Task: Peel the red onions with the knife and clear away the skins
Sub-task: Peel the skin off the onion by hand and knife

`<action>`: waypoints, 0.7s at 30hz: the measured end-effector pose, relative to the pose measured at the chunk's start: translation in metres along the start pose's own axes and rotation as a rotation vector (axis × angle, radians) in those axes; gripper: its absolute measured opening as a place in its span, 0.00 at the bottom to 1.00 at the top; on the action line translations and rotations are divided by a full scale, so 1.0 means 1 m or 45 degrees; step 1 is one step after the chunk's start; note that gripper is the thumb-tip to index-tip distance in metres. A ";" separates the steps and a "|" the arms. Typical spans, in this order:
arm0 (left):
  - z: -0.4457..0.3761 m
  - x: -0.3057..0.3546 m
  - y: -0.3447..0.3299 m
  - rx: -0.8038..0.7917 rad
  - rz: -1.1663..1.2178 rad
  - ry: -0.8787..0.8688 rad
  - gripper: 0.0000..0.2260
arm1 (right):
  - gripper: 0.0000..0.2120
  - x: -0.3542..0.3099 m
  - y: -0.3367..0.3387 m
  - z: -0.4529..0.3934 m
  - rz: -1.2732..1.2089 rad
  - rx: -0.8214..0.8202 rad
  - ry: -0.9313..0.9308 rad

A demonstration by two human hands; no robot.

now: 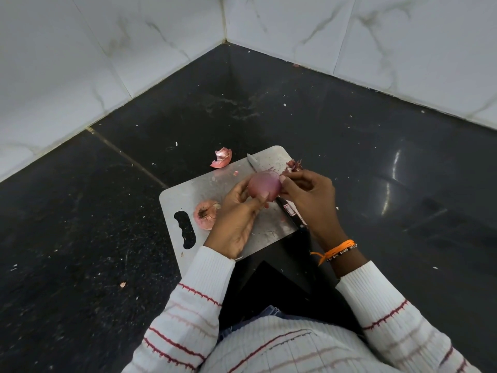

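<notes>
My left hand grips a peeled, glossy red onion above the steel cutting board. My right hand pinches a strip of skin at the onion's right side. The knife lies flat on the board beneath my hands, its tip pointing away and its dark handle near the board's right edge. A second red onion with its dry skin on sits at the board's left, beside the handle slot.
A curled piece of onion skin lies on the black counter just beyond the board's far left edge. Small scraps speckle the counter. White marble-tiled walls meet in a corner behind.
</notes>
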State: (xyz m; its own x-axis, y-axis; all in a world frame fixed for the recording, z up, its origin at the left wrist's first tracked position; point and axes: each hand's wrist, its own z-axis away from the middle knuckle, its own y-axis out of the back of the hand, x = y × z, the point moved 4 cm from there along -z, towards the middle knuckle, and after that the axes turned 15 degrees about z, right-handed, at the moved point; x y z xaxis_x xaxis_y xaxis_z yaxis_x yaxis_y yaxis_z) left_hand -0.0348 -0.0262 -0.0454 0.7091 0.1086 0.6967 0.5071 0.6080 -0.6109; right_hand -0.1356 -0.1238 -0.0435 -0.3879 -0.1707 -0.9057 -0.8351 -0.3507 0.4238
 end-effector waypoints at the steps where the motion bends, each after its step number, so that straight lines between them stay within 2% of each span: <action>1: 0.000 -0.001 0.000 0.014 -0.027 -0.005 0.18 | 0.04 -0.001 0.001 0.000 0.015 0.005 0.008; 8: 0.000 -0.003 -0.004 0.037 -0.136 -0.060 0.19 | 0.03 -0.005 0.003 0.001 0.074 0.028 0.050; 14: 0.001 -0.007 -0.004 0.030 0.035 0.037 0.18 | 0.04 0.000 0.004 0.001 0.098 0.035 0.022; 21: -0.002 -0.007 -0.001 0.113 0.109 0.065 0.19 | 0.16 0.001 0.002 0.003 0.034 -0.004 -0.048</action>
State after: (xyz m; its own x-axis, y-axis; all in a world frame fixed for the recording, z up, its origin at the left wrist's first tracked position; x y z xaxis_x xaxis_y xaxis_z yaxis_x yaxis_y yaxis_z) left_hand -0.0391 -0.0289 -0.0508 0.7730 0.1244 0.6221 0.4001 0.6654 -0.6302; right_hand -0.1389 -0.1216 -0.0439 -0.4244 -0.1455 -0.8937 -0.8230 -0.3495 0.4477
